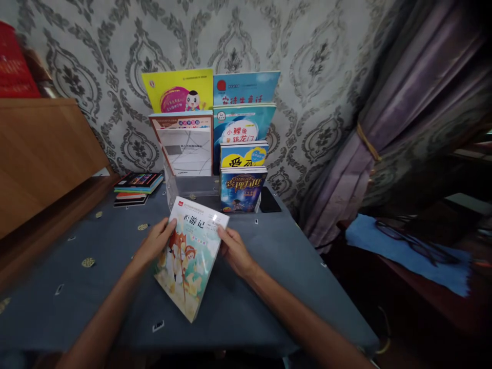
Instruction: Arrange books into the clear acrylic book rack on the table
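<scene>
A person's left hand (154,243) and right hand (235,251) hold a paperback of "Journey to the West" (186,269) over a grey-blue tablecloth (246,302), just in front of a clear acrylic book rack (196,185). The grip spans the full width of the book, with each hand clasping one side edge near the top and the left thumb lying across the cover. The book tilts with one lower corner toward the person; whether that corner touches the cloth cannot be told. It appears light and fairly thin, its glossy cover likely slick and apt to flex, so the side edges seem the surest place to hold it. Children's books stand in tiers in the rack (244,141). A low stack of books (137,188) lies to the left, and a flat black slab (269,201) sits beside the rack. Damask wallpaper (315,56) rises behind the table, a tied purple curtain (338,154) to the right.
</scene>
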`<state>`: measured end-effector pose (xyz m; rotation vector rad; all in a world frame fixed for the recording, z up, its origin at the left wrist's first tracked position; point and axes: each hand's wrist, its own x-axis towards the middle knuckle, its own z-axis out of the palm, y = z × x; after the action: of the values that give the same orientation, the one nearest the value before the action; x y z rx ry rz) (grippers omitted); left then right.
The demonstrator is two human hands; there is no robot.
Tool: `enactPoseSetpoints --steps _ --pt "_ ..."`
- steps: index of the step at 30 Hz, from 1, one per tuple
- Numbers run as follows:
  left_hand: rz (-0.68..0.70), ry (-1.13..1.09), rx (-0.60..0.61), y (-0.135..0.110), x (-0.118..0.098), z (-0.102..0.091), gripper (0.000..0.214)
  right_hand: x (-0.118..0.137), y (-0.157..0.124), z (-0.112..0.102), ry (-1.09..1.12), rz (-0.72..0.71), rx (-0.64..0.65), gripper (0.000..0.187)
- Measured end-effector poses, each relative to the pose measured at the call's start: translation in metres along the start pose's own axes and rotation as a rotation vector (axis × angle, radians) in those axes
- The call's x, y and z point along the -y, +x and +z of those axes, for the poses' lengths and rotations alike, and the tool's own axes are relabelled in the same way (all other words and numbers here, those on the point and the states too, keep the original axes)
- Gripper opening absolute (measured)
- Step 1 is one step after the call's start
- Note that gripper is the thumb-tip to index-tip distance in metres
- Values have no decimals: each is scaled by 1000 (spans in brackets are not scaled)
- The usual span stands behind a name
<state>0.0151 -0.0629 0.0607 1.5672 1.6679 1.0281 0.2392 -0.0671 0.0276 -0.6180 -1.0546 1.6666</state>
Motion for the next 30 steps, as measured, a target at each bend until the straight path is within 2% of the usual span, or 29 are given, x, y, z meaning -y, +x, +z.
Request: enactPoseSetpoints --steps 5,11,17,19,24,30 --pt "-27 -190 32 -7 -12 6 56 4 3 -1 94 54 1 51" --pt "-18 -228 10 -2 -1 0 47 2 2 -12 -142 33 6 58" --pt "32 -174 -90 0 -1 -4 44 10 -7 -10 -368 51 241 47" --pt "35 -226 -107 -1 -6 -4 47 15 -4 -9 -394 6 215 45" --pt "65 -362 -162 0 -18 -5 49 33 19 -10 -451 -124 30 42" --pt "7 -488 -130 2 -18 4 51 39 38 -14 -425 -213 -18 36"
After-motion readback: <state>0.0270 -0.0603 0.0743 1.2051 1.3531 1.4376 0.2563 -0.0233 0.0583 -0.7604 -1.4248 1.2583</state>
